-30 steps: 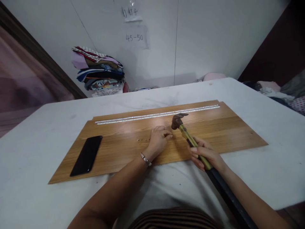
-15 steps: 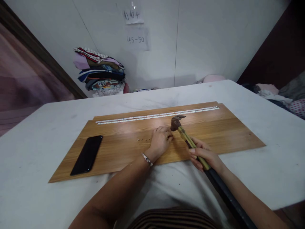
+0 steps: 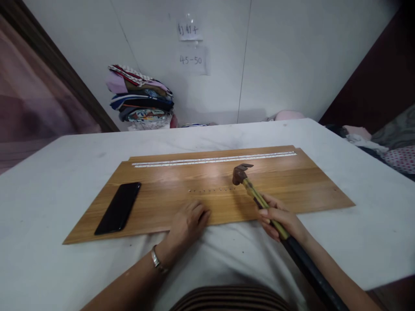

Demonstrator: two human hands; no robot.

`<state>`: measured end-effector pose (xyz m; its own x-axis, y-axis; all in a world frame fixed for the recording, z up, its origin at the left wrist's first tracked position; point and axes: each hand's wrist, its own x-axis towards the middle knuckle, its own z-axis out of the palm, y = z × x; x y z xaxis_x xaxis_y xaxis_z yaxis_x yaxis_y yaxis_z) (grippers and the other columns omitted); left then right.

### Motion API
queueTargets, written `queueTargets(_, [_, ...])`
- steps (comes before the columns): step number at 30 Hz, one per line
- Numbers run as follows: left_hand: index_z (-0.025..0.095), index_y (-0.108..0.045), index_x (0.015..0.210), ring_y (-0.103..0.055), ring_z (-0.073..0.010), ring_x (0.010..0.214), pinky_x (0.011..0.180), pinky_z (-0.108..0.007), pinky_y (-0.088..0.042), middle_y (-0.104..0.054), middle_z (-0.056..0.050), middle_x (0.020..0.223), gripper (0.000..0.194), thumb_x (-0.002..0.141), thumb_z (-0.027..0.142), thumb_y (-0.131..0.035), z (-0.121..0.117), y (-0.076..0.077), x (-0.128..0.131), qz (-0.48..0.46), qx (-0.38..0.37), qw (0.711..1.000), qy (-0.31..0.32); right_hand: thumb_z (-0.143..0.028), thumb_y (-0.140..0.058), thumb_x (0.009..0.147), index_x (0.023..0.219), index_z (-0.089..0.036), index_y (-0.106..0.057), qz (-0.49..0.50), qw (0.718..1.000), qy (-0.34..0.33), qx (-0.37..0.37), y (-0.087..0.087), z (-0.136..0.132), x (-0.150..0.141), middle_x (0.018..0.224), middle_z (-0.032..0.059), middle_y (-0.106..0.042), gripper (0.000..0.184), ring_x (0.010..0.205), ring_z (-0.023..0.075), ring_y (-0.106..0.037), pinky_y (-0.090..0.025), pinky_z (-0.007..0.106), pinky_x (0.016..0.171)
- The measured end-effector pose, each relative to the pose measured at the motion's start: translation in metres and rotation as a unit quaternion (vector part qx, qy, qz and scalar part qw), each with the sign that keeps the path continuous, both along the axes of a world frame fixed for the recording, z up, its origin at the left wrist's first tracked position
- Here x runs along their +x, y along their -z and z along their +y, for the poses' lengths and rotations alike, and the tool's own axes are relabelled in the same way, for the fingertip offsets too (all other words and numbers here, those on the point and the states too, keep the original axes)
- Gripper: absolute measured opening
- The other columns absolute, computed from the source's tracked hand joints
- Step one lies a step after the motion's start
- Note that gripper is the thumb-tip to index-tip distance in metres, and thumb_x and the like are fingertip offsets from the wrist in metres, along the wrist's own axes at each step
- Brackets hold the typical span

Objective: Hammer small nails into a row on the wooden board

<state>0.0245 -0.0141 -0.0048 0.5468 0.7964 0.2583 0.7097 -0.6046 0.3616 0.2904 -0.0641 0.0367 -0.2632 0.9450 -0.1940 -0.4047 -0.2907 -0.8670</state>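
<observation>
My right hand point(image 3: 280, 218) grips a claw hammer point(image 3: 270, 216) by its yellow and black handle. The brown head is over the wooden board point(image 3: 155, 205), close to the right end of a row of several small nails point(image 3: 209, 190). My left hand point(image 3: 189, 222), with a silver bracelet on the wrist, is at the board's near edge, below the row. Its fingers are curled in, and whatever they may hold is hidden. Two pale strips with markings like rulers point(image 3: 214, 160) run along the far side of the board.
A black phone point(image 3: 118, 208) lies on the board's left part. The board rests on a white-covered table point(image 3: 327, 166). Folded clothes point(image 3: 142, 97) are stacked by the far wall, below paper notes point(image 3: 191, 59). More cloth point(image 3: 366, 134) is beyond the table's right side.
My left hand has left the right end of the nail row and drawn back left to the near edge, uncovering the row. The hammer stays in my right hand, nearly still.
</observation>
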Motion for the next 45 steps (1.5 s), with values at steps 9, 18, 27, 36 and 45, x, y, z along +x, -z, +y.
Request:
queueTargets(9, [0.019, -0.05, 0.077, -0.051, -0.0154, 0.076, 0.069, -0.028, -0.04, -0.055, -0.003, 0.08, 0.02, 0.093, 0.026, -0.042, 0.0, 0.003, 0.003, 0.018, 0.009, 1.0, -0.021, -0.028, -0.066, 0.072, 0.089, -0.019, -0.051, -0.014, 1.0, -0.007, 0.002, 0.015, 0.007, 0.002, 0.05, -0.0097, -0.048, 0.024, 0.025, 0.0026, -0.035, -0.028, 0.012, 0.024])
queueTargets(18, [0.019, -0.05, 0.076, -0.051, -0.0155, 0.075, 0.068, -0.028, -0.039, -0.055, -0.002, 0.079, 0.021, 0.093, 0.028, -0.04, 0.0, 0.007, 0.002, 0.02, 0.01, 0.999, -0.034, -0.029, -0.065, 0.073, 0.086, -0.019, -0.05, -0.02, 0.999, -0.01, 0.028, 0.006, 0.003, 0.006, 0.054, -0.0091, -0.048, 0.022, 0.026, 0.0022, -0.034, -0.031, 0.013, 0.025])
queueTargets(27, [0.019, -0.05, 0.076, -0.051, -0.0155, 0.075, 0.067, -0.028, -0.039, -0.055, -0.002, 0.078, 0.021, 0.093, 0.028, -0.041, -0.001, 0.003, 0.002, 0.024, 0.012, 0.999, -0.031, -0.027, -0.065, 0.073, 0.089, -0.02, -0.05, -0.011, 0.999, -0.031, 0.016, 0.016, 0.005, 0.002, 0.051, -0.0091, -0.049, 0.023, 0.025, 0.0026, -0.036, -0.029, 0.011, 0.025])
queueTargets(36, [0.02, -0.05, 0.076, -0.051, -0.0146, 0.073, 0.066, -0.027, -0.038, -0.055, -0.002, 0.078, 0.02, 0.093, 0.027, -0.042, -0.001, 0.005, 0.002, 0.014, 0.025, 0.999, -0.032, -0.027, -0.065, 0.074, 0.1, -0.019, -0.05, -0.021, 0.999, -0.023, 0.021, 0.01, 0.003, 0.004, 0.053, -0.0092, -0.049, 0.031, 0.027, 0.0031, -0.037, -0.03, 0.012, 0.026])
queueTargets(45, [0.02, -0.048, 0.075, -0.05, -0.015, 0.072, 0.065, -0.028, -0.038, -0.055, -0.002, 0.077, 0.021, 0.093, 0.027, -0.041, -0.001, 0.002, 0.002, 0.024, 0.024, 0.999, -0.027, -0.028, -0.066, 0.074, 0.09, -0.02, -0.051, -0.007, 0.999, -0.028, 0.02, 0.013, 0.004, 0.003, 0.053, -0.0092, -0.048, 0.023, 0.026, 0.0025, -0.035, -0.032, 0.012, 0.025])
